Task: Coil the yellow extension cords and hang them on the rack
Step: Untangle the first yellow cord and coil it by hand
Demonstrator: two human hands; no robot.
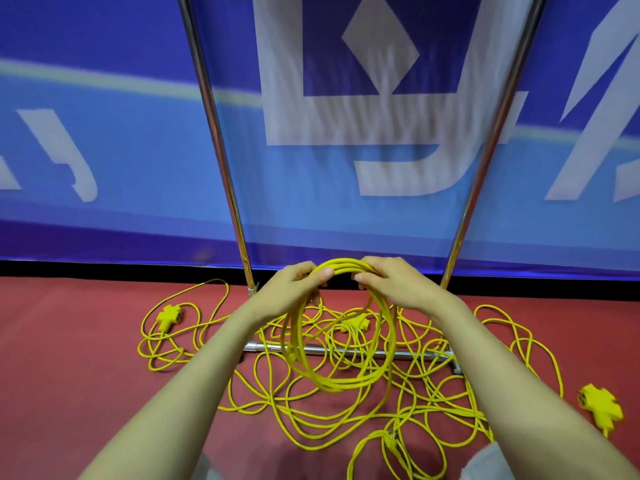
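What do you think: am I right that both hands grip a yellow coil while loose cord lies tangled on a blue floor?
No: the head view shows a red floor, not blue. The left hand and right hand do grip the coil.

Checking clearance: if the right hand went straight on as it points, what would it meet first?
Likely the left hand: the right hand points along the coiled cord toward it; depth is not certain.

Both uprights of the rack run off the top edge, and loose cords cover parts of its floor bar. Behind the rack, the banner lettering is smeared and cropped. In front of the rack, the left hand and right hand hide the top of the coil.
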